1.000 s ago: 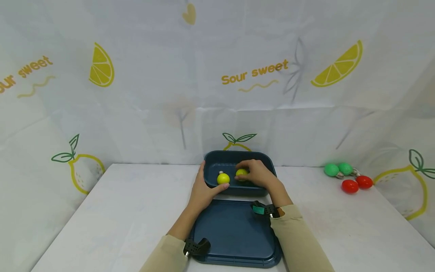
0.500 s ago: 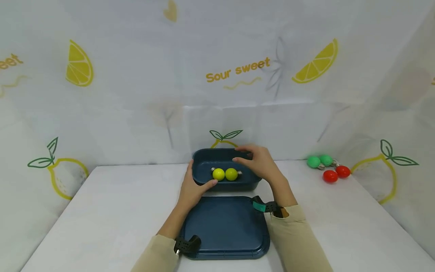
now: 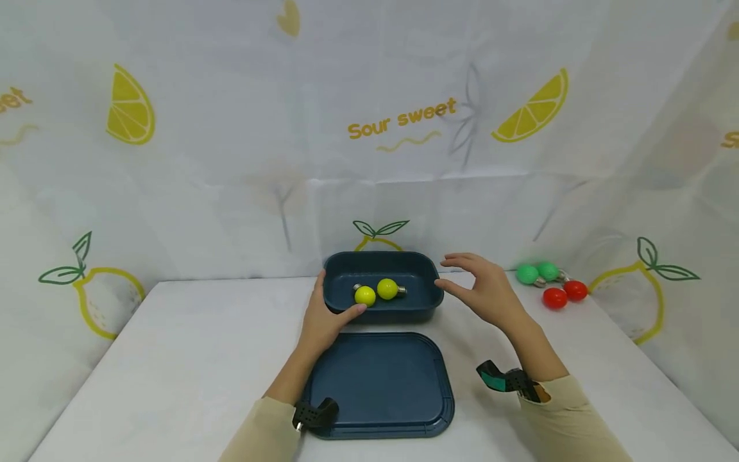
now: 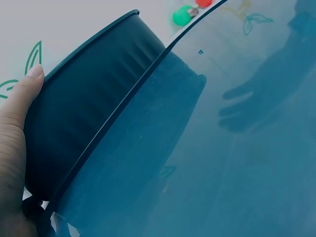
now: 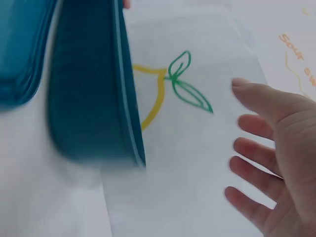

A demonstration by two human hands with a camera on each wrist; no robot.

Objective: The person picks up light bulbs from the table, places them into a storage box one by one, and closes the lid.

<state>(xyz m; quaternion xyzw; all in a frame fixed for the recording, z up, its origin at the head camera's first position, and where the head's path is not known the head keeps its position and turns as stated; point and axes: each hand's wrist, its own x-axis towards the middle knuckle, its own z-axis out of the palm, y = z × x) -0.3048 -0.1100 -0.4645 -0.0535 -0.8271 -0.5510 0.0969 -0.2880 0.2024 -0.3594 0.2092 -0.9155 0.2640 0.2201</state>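
My left hand [image 3: 319, 324] holds the left end of a dark blue rectangular box [image 3: 404, 313], its thumb along the front rim and its fingers at the left side. Inside the box lie two yellow light bulbs: the left bulb [image 3: 365, 296] near my thumb, the other bulb [image 3: 388, 289] just right of it with its metal base pointing right. To the right of the box, apart from it, my right hand [image 3: 487, 292] hovers with fingers spread and nothing between them. The right wrist view shows this hand [image 5: 291, 143] beside the box's outer wall [image 5: 89, 89].
In front of the box lies a dark blue lid [image 3: 378, 385], flat on the white table [image 3: 190, 359]. At the back right are two green bulbs [image 3: 526, 274] and two red bulbs [image 3: 555, 298]. A lemon-printed white cloth [image 3: 231, 128] hangs behind the table.
My right hand has let go of the right yellow bulb, risen out of the box and moved to the right, past its end. My left hand keeps its place on the box.
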